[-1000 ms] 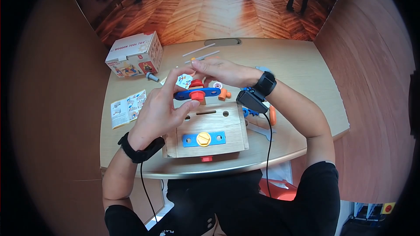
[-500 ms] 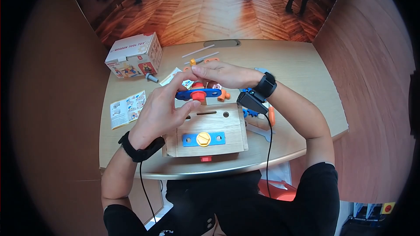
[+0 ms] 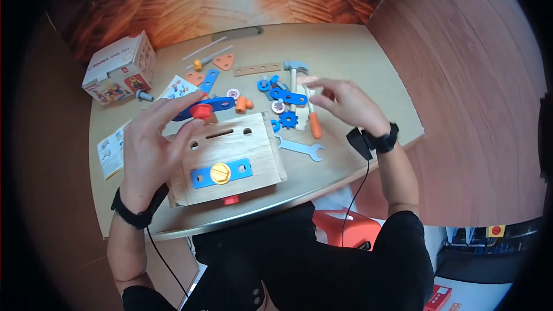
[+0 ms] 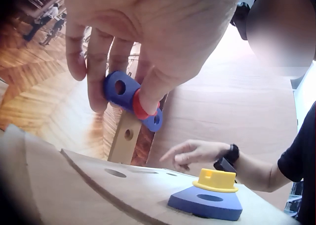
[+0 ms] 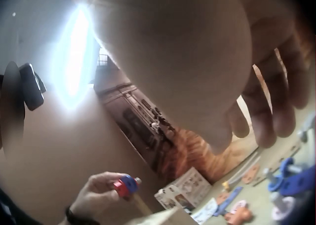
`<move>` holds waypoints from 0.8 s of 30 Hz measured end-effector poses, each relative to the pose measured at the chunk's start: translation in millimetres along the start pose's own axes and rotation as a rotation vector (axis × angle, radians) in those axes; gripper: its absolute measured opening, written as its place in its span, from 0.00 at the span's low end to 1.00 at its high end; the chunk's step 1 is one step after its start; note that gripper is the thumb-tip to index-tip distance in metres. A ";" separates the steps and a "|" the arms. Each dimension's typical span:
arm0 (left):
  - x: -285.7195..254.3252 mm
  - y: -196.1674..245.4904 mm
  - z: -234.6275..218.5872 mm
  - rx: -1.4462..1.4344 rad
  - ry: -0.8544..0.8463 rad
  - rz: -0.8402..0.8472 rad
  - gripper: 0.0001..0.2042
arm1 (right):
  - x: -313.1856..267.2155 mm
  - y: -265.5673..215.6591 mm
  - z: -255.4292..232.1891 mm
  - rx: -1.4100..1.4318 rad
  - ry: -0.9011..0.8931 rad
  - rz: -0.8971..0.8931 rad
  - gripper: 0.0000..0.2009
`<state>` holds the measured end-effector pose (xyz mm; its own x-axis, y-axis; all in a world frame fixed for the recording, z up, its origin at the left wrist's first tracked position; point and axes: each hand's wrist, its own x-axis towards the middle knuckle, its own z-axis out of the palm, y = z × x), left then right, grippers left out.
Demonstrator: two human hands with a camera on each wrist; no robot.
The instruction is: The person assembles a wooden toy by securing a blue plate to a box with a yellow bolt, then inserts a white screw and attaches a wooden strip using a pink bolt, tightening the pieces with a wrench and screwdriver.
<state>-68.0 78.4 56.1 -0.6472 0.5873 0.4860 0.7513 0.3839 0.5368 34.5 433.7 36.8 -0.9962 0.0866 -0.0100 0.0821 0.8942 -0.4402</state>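
Observation:
My left hand [image 3: 152, 144] pinches a red bolt [image 3: 201, 111] that runs through a blue strip with holes [image 3: 222, 102]. The thumb lies on the bolt's head, with the fingers behind the strip. In the left wrist view, the strip sits on an upright wooden bar [image 4: 123, 141] at the back of the wooden toolbox [image 3: 230, 138]. A second blue strip [image 3: 243, 167] lies on the box top under a yellow bolt [image 3: 220, 173]. My right hand [image 3: 351, 103] hovers with loose fingers and holds nothing, close to the orange-handled screwdriver [image 3: 314, 125].
Right of the box lie a toy hammer [image 3: 296, 68], a grey-blue wrench [image 3: 299, 147], a blue gear [image 3: 288, 119] and several small parts. A carton [image 3: 119, 69] stands at the back left, by a grey bolt [image 3: 144, 95]. An instruction leaflet [image 3: 112, 152] lies at the left.
My right hand has left the spot behind the blue strip and moved right, over the loose tools. The left hand keeps its grip. The head view has turned to the right.

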 end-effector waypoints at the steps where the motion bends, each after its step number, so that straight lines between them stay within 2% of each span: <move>1: 0.2 -0.1 0.3 -0.009 -0.005 -0.002 0.17 | -12.6 16.1 13.0 -0.041 0.027 0.032 0.16; 3: 0.5 -0.8 -0.7 0.043 -0.023 -0.003 0.18 | -34.2 35.8 38.7 -0.036 0.049 0.041 0.16; 5: 0.0 -2.0 1.9 0.050 -0.014 0.021 0.19 | -48.5 37.7 58.4 0.052 0.078 0.218 0.18; 6: -0.1 -3.6 1.5 0.066 0.001 0.048 0.20 | -51.4 38.7 67.1 0.124 0.086 0.261 0.20; 7: -0.8 -8.1 2.7 0.098 0.011 0.034 0.20 | -50.1 36.4 73.1 0.140 0.080 0.229 0.20; 9: -5.0 -15.8 3.9 0.036 0.037 0.091 0.23 | -45.3 33.1 84.9 0.179 0.078 0.408 0.23; 11: -12.8 -11.4 -5.6 0.123 0.026 0.033 0.26 | -39.1 46.2 101.0 0.190 0.090 0.387 0.24; 14: -29.5 -12.1 -17.0 0.070 0.043 -0.067 0.34 | -35.6 48.5 103.7 0.207 0.097 0.484 0.22; 15: -36.1 -13.2 -21.5 0.069 0.040 -0.070 0.34 | -35.7 47.6 101.4 0.207 0.094 0.486 0.22; 17: -47.6 -13.2 -29.7 0.025 0.109 -0.187 0.32 | -35.9 47.5 97.2 0.331 0.088 0.517 0.21; 21: -73.1 -17.2 -38.1 -0.066 0.114 -0.289 0.32 | -42.3 45.4 95.5 0.353 0.100 0.591 0.20; 23: -84.4 -14.8 -35.8 -0.150 0.102 -0.310 0.31 | -45.7 46.2 98.9 0.261 0.137 0.457 0.22; 24: -89.9 -14.2 -35.0 -0.197 0.116 -0.348 0.31 | -50.4 40.1 95.4 0.256 0.148 0.483 0.22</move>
<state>-25.0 -4.8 28.9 -0.8771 0.3578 0.3204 0.4531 0.3953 0.7990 85.2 423.2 -66.0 -0.8312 0.5363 -0.1466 0.4994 0.6044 -0.6207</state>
